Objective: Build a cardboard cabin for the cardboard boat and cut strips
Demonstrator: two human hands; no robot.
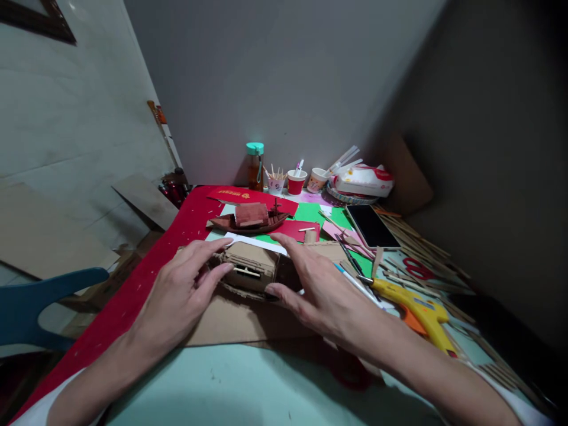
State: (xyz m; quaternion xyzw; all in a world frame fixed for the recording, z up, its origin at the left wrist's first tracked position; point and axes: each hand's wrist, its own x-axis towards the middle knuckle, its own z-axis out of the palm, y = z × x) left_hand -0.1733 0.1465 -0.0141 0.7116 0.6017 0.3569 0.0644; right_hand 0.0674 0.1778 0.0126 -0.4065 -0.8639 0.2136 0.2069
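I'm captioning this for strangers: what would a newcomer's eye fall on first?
Probably the cardboard model, held between the left hand and right hand near mid-picture. Just beyond it sits a reddish-brown model boat, while a yellow glue gun stands out to the right.

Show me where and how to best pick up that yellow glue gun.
Best by the handle of the yellow glue gun, I'd say, coming from the near right: it slants that way, while the narrow nozzle points to the far left, likely a poor hold. The right hand, on the cardboard model, is nearer.
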